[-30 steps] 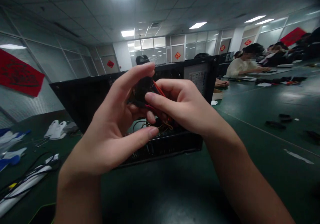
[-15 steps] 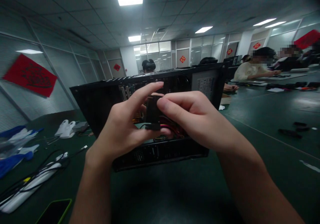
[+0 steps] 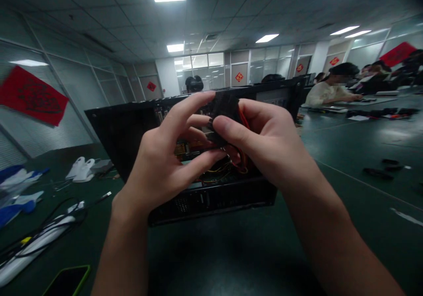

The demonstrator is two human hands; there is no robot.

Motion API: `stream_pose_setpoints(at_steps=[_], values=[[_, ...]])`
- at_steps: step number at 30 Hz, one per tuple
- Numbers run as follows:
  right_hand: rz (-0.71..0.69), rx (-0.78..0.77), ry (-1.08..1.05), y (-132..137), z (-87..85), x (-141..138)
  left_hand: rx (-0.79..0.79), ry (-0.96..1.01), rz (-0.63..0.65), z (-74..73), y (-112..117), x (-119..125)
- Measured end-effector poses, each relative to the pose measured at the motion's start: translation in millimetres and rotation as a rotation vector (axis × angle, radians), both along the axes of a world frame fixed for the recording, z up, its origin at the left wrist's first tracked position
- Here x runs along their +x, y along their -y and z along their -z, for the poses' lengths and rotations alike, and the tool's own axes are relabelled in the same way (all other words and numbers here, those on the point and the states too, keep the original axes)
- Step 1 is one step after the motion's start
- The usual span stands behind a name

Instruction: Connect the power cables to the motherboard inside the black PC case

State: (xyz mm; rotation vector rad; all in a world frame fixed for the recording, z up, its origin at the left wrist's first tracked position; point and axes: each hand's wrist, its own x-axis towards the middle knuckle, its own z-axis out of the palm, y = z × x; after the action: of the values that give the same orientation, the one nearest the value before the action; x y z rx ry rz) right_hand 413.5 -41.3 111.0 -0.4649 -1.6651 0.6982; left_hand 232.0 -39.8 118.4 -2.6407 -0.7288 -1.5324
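In front of an open black computer case (image 3: 211,199), I hold a small black boxy part (image 3: 226,106) up between both hands. My right hand (image 3: 264,139) pinches it, the thumb across its near face and the fingers behind. My left hand (image 3: 165,155) curves round its left side, with the index fingertip at the top edge and the thumb at the bottom. Red and orange wires (image 3: 243,159) run down by the part's right side; where they join it is hidden. Inside the case, circuit boards and cables show dimly between my hands.
On the left lie a white power strip (image 3: 39,247) with black cables, a phone with a green edge (image 3: 68,280), white plastic bags (image 3: 81,169) and blue-and-white wrappings (image 3: 20,199). Small black pieces (image 3: 378,173) lie right. A person (image 3: 330,86) sits at the table's far right.
The black part has risen, tilted and turned in my fingers, moving slightly right. My right hand has shifted up a little with it. The view has moved slightly.
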Motion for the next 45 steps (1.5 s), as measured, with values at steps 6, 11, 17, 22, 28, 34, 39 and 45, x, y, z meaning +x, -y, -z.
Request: stream_pose_setpoints(at_steps=[6, 11, 17, 22, 28, 34, 39, 45], values=[[-0.021, -0.033, 0.037, -6, 3.0, 0, 0.068, -0.096, 0.001, -4.8, -2, -7], [-0.078, -0.103, 0.015, -8, 1.8, -1, -0.039, -0.024, -0.006, -5.8, -3, -10], [-0.142, -0.143, 0.046, -9, 0.8, 0, 0.011, -0.07, -0.053, -7.4, -2, -14], [-0.085, -0.142, 0.078, -11, 5.5, -4, 0.128, -0.144, -0.117, -4.5, -5, -15], [-0.033, -0.116, 0.197, -7, 7.0, -1, 0.221, -0.191, -0.132, -1.7, -8, -18], [-0.028, -0.073, 0.307, -2, 2.5, 3, 0.201, -0.135, -0.097, -5.1, -3, -20], [-0.011, -0.132, 0.273, -5, 5.5, 7, 0.1, -0.04, -0.099, 0.7, -3, -11], [0.058, -0.226, 0.05, -22, 11.1, 18, -0.256, 0.083, 0.009, 11.4, -11, 8]])
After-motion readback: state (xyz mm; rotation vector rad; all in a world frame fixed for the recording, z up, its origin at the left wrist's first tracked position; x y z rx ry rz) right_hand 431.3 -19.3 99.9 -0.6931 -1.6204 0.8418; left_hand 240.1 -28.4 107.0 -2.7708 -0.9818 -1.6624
